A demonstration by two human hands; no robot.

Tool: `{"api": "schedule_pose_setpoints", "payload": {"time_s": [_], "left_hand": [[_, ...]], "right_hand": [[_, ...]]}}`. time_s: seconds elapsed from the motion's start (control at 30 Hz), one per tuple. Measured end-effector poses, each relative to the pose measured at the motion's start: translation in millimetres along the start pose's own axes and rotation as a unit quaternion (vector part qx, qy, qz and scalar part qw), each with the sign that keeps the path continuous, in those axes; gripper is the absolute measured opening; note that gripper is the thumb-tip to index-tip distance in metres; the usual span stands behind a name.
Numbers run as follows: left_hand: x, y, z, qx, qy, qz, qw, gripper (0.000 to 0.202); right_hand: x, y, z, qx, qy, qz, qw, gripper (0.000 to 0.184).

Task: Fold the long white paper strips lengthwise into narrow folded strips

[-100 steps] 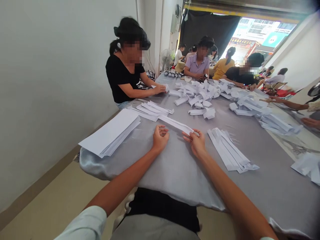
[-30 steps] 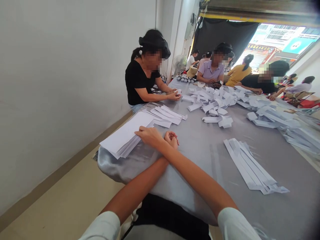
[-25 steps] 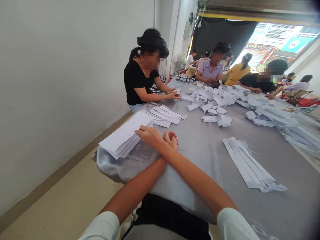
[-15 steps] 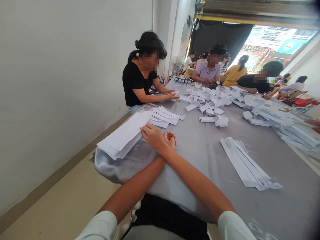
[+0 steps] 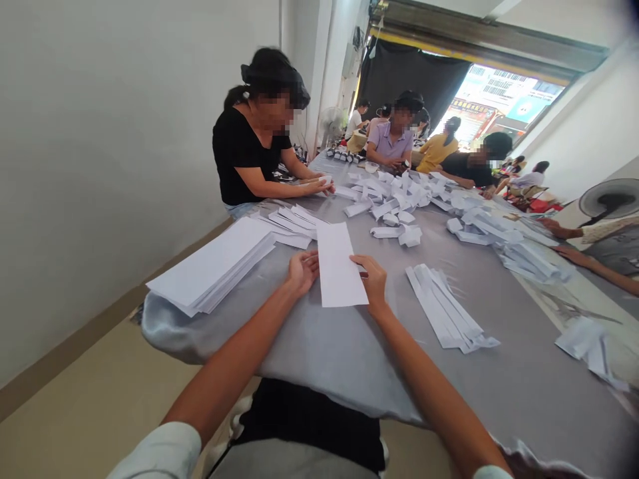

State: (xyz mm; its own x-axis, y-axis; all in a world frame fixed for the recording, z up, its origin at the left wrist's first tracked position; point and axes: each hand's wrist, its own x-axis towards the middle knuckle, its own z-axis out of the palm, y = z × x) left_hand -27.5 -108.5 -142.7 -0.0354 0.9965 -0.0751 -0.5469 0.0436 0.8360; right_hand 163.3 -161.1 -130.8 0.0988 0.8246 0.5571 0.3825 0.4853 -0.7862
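A white paper sheet, long and narrow, is held up in front of me above the table. My right hand pinches its right edge between thumb and fingers. At the sheet's left edge is my left hand, palm turned up, fingers loosely curled and apart, not gripping it. A thick stack of similar sheets lies at the table's left corner. To the right rests a pile of folded paper strips.
The grey cloth-covered table has a large heap of folded white paper pieces further back. More flat strips lie behind the stack. A co-worker in black handles paper at the left side; other people sit beyond. A fan stands right.
My right hand has come off the stack with a paper sheet and moved right. My arms were crossed and are now uncrossed. The view has turned slightly to the right.
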Motion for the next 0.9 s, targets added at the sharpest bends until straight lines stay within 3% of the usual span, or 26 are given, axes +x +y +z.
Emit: {"api": "schedule_pose_setpoints", "payload": {"time_s": [0.13,0.27,0.43,0.5,0.6,0.73,0.9], "left_hand": [[-1.7,-8.1,4.5,-0.005,-0.051,-0.103,0.993,0.024],[-6.1,-14.7,2.8,-0.006,-0.051,-0.069,0.996,0.050],[-7.1,-16.0,-4.0,0.004,-0.094,-0.056,0.994,0.052],[-6.2,-16.8,-4.8,0.013,-0.104,-0.061,0.993,0.050],[-5.3,-18.9,-4.2,0.011,-0.100,-0.056,0.993,0.054],[-5.2,-21.8,-2.8,0.017,-0.080,-0.031,0.996,0.050],[-3.4,-23.9,-3.0,0.029,-0.041,0.005,0.999,0.055]], "right_hand": [[-9.1,19.3,-8.0,0.000,0.017,0.032,0.999,0.029],[-10.8,26.2,-4.7,0.072,0.031,0.094,0.992,0.034],[-9.5,27.8,-4.4,0.232,0.016,0.270,0.934,0.041],[-10.1,26.5,-5.5,0.278,0.017,0.304,0.911,0.040],[-12.2,24.4,-6.4,0.310,0.019,0.301,0.902,0.049],[-16.6,23.3,-4.1,0.292,0.013,0.289,0.912,0.069],[-20.9,22.7,0.0,0.296,-0.039,0.321,0.899,0.066]]}}
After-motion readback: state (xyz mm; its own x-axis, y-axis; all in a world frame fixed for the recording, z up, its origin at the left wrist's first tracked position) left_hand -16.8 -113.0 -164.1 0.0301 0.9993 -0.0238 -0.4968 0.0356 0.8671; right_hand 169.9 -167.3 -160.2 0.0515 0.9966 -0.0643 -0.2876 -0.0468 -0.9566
